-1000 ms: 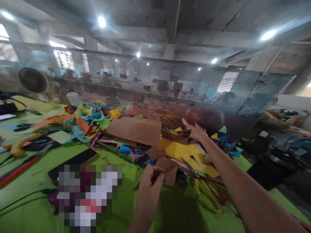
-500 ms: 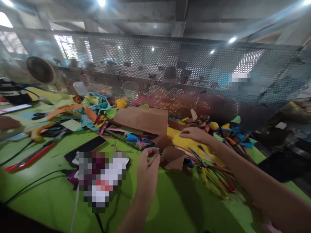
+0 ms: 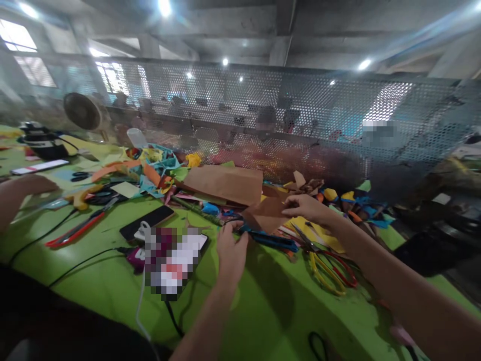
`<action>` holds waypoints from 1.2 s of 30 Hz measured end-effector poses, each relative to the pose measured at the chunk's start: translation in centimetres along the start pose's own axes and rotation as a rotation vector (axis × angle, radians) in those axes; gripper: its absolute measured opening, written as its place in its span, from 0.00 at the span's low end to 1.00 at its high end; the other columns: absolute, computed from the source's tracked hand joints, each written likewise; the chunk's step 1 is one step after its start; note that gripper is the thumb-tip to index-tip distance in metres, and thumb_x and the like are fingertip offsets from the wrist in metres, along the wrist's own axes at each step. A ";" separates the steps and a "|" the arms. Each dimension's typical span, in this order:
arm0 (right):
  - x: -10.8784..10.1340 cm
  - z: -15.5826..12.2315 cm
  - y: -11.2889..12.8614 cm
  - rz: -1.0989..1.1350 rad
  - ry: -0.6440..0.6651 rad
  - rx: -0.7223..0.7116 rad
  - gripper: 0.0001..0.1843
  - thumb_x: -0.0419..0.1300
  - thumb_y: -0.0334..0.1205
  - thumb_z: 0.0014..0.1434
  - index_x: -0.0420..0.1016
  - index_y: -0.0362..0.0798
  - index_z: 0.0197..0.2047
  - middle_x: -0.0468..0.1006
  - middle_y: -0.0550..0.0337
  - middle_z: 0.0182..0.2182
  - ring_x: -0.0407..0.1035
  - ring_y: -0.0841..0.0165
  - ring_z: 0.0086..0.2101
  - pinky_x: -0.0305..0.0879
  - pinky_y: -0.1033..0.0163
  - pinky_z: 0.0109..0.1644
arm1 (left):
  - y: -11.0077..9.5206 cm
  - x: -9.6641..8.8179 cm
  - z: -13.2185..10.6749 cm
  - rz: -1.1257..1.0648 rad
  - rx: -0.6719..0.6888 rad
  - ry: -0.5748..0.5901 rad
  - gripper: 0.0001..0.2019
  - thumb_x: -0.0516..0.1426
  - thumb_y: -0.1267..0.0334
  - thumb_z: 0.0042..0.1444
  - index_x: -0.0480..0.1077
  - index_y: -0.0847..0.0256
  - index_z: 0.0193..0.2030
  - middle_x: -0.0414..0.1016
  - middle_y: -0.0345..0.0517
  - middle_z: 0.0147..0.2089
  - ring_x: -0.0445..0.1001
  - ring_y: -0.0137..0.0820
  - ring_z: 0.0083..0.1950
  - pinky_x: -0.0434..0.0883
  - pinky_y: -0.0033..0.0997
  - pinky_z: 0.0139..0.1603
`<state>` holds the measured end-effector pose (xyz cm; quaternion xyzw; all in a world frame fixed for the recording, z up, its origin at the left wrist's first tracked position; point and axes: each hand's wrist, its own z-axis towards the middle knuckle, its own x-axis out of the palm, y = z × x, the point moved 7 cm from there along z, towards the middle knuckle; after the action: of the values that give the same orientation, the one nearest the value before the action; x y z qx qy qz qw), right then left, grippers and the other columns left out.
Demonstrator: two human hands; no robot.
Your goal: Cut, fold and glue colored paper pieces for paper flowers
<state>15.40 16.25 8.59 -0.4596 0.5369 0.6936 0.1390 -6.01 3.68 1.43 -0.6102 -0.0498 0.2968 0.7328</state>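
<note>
Near the middle, my left hand [image 3: 230, 248] has its thumb and fingers apart, close to the end of a long blue tool [image 3: 276, 241] that looks like a utility knife. Whether the fingertips touch it is hard to see. My right hand [image 3: 306, 208] pinches the edge of a piece of brown paper [image 3: 265, 214], just beyond the blue tool. Yellow paper [image 3: 319, 233] lies under my right wrist. Scissors with yellow and red handles [image 3: 325, 268] rest below my right forearm.
A green table [image 3: 263, 311] carries phones [image 3: 146, 223], cables, a red-handled cutter [image 3: 77, 230], a yellow glue gun [image 3: 83, 196] and a large brown sheet [image 3: 225, 183] among coloured scraps. Another person's arm [image 3: 22, 195] reaches in at left. A perforated metal screen [image 3: 225, 115] stands behind.
The folded brown paper beside my left hand has shifted back, baring the blue tool. My left hand's fingers have spread. Another person's arm has come in at left, and the view has turned slightly left.
</note>
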 end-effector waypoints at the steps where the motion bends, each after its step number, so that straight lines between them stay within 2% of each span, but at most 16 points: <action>1: -0.2 0.2 0.2 0.022 -0.031 0.000 0.15 0.63 0.50 0.47 0.72 0.46 0.29 0.75 0.61 0.24 0.68 0.67 0.28 0.61 0.64 0.32 | -0.1 0.0 0.0 0.068 -0.003 0.014 0.12 0.57 0.68 0.54 0.70 0.59 0.46 0.75 0.48 0.48 0.71 0.38 0.52 0.65 0.38 0.54; 4: 0.5 1.4 1.0 0.072 -0.104 -0.004 0.14 0.63 0.50 0.48 0.71 0.46 0.29 0.74 0.62 0.23 0.66 0.69 0.25 0.59 0.65 0.29 | -1.1 -0.1 -0.3 0.400 0.048 0.061 0.19 0.56 0.64 0.57 0.68 0.58 0.56 0.75 0.51 0.52 0.69 0.43 0.56 0.63 0.45 0.57; 7: 2.4 3.1 1.8 0.110 -0.143 -0.008 0.13 0.62 0.47 0.50 0.72 0.45 0.30 0.74 0.62 0.23 0.66 0.71 0.24 0.60 0.65 0.28 | -1.5 0.2 -0.5 0.700 0.106 0.148 0.25 0.57 0.60 0.58 0.63 0.58 0.63 0.74 0.54 0.54 0.69 0.47 0.57 0.61 0.49 0.57; 10: 4.3 4.8 2.2 0.121 -0.158 -0.011 0.11 0.61 0.42 0.51 0.76 0.43 0.34 0.77 0.60 0.24 0.70 0.69 0.26 0.64 0.65 0.30 | -0.8 0.6 -0.6 0.852 0.085 0.260 0.29 0.62 0.59 0.53 0.64 0.59 0.61 0.73 0.56 0.55 0.68 0.48 0.58 0.61 0.48 0.56; 13: 4.8 5.2 2.5 0.093 -0.186 -0.027 0.15 0.62 0.37 0.51 0.78 0.43 0.42 0.82 0.55 0.32 0.75 0.65 0.34 0.68 0.62 0.39 | -0.5 0.7 -0.5 0.914 0.087 0.293 0.22 0.63 0.61 0.53 0.68 0.60 0.55 0.74 0.54 0.54 0.68 0.46 0.57 0.62 0.47 0.56; 15: 4.6 4.5 2.8 0.062 -0.204 -0.043 0.18 0.63 0.37 0.51 0.78 0.44 0.46 0.83 0.52 0.39 0.75 0.62 0.40 0.68 0.59 0.45 | -0.6 0.6 -0.5 0.916 0.098 0.298 0.18 0.62 0.62 0.54 0.70 0.61 0.51 0.75 0.54 0.52 0.70 0.46 0.56 0.63 0.48 0.55; 18: 4.3 2.3 3.6 0.033 -0.179 -0.069 0.15 0.63 0.38 0.52 0.80 0.46 0.44 0.83 0.52 0.42 0.75 0.59 0.43 0.67 0.57 0.50 | -0.8 0.7 -0.4 0.864 0.110 0.301 0.15 0.62 0.63 0.54 0.71 0.61 0.49 0.76 0.54 0.51 0.70 0.47 0.55 0.63 0.49 0.54; 20: 4.2 0.5 4.4 0.038 -0.143 -0.086 0.13 0.63 0.40 0.54 0.81 0.47 0.43 0.83 0.53 0.42 0.76 0.59 0.43 0.68 0.57 0.51 | -1.0 0.8 -0.3 0.737 0.123 0.301 0.15 0.63 0.63 0.54 0.71 0.59 0.48 0.76 0.52 0.51 0.70 0.47 0.55 0.63 0.47 0.54; 23: 3.9 -2.4 5.5 0.066 -0.122 -0.104 0.17 0.59 0.46 0.59 0.80 0.47 0.46 0.83 0.53 0.45 0.75 0.59 0.45 0.68 0.56 0.52 | -1.6 1.2 -0.2 0.340 0.167 0.310 0.15 0.63 0.66 0.51 0.71 0.57 0.47 0.77 0.48 0.49 0.72 0.42 0.53 0.65 0.39 0.51; 26: 3.3 -4.7 5.7 0.172 -0.096 -0.108 0.22 0.56 0.52 0.61 0.78 0.48 0.50 0.82 0.54 0.47 0.75 0.59 0.47 0.69 0.56 0.52 | -2.1 2.1 -0.4 -0.091 0.150 0.403 0.16 0.62 0.69 0.50 0.71 0.59 0.47 0.78 0.45 0.46 0.74 0.36 0.48 0.66 0.33 0.49; 28: 2.5 -5.8 5.2 0.228 -0.090 -0.114 0.23 0.56 0.54 0.61 0.77 0.48 0.51 0.82 0.53 0.48 0.75 0.59 0.48 0.69 0.55 0.52 | -2.0 2.7 -0.7 -0.249 0.098 0.471 0.16 0.61 0.68 0.50 0.71 0.59 0.47 0.78 0.46 0.46 0.74 0.35 0.46 0.67 0.32 0.47; 30: 0.8 -6.4 3.9 0.173 -0.152 -0.111 0.23 0.57 0.53 0.60 0.77 0.47 0.51 0.81 0.52 0.48 0.74 0.58 0.49 0.69 0.55 0.53 | -1.7 3.0 -0.8 -0.311 0.050 0.495 0.14 0.61 0.66 0.50 0.71 0.61 0.45 0.79 0.47 0.45 0.75 0.36 0.45 0.67 0.31 0.45; 32: -1.4 -6.8 1.9 -0.016 -0.248 -0.059 0.23 0.55 0.52 0.61 0.76 0.47 0.53 0.81 0.52 0.49 0.74 0.58 0.49 0.68 0.56 0.54 | -1.2 2.9 -0.8 -0.313 0.022 0.479 0.14 0.61 0.64 0.51 0.71 0.62 0.45 0.79 0.49 0.44 0.75 0.36 0.45 0.68 0.32 0.44; 34: -3.1 -7.0 -0.4 -0.254 -0.299 0.050 0.22 0.52 0.48 0.62 0.75 0.48 0.54 0.81 0.53 0.50 0.74 0.59 0.48 0.68 0.58 0.52 | -0.7 2.6 -0.5 -0.222 0.023 0.433 0.14 0.61 0.63 0.51 0.71 0.61 0.46 0.79 0.49 0.44 0.76 0.37 0.44 0.68 0.33 0.44; 36: -3.8 -7.3 -2.5 -0.378 -0.287 0.133 0.21 0.52 0.45 0.61 0.76 0.48 0.53 0.81 0.52 0.49 0.75 0.58 0.47 0.67 0.59 0.51 | -0.5 2.0 -0.3 -0.056 0.053 0.375 0.14 0.60 0.64 0.53 0.71 0.61 0.47 0.79 0.49 0.44 0.76 0.38 0.44 0.68 0.33 0.43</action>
<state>22.71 12.01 10.01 -0.4382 0.4607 0.6767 0.3712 -4.09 4.41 1.20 -0.6338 0.0787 0.1585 0.7530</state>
